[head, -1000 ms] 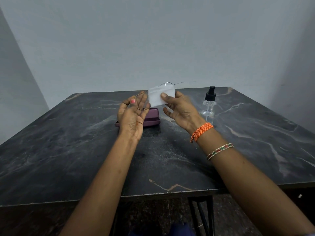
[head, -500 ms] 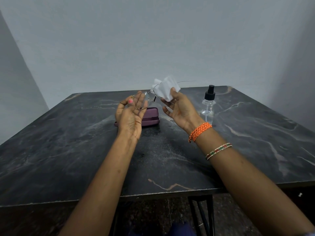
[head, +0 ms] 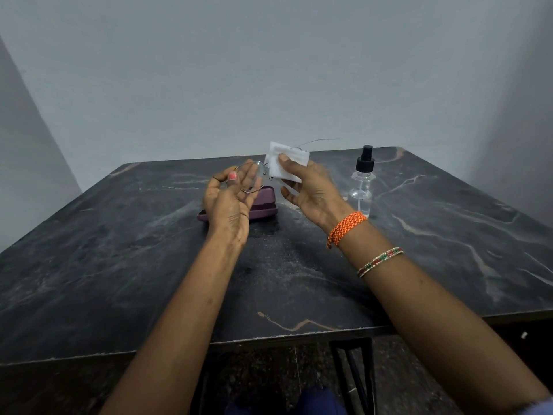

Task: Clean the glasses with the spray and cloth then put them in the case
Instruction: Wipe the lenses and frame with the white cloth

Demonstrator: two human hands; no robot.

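Note:
Thin wire-rimmed glasses (head: 259, 170) are held up above the table between both hands. My left hand (head: 230, 199) pinches the left lens rim between thumb and fingers. My right hand (head: 308, 187) presses a white cloth (head: 282, 164) around the right lens, which the cloth hides. One temple arm sticks out to the right behind the cloth. A purple glasses case (head: 263, 205) lies shut on the table just behind my left hand, partly hidden by it. The clear spray bottle (head: 362, 184) with a black nozzle stands upright to the right of my right hand.
The dark marble table (head: 119, 265) runs wide on both sides, with its front edge near my forearms. A plain grey wall stands behind it. Black metal legs show under the table's front edge.
The cloth in my right hand has shifted over the right lens, bunched half a second ago and flatter again now. My left hand has kept its hold on the glasses.

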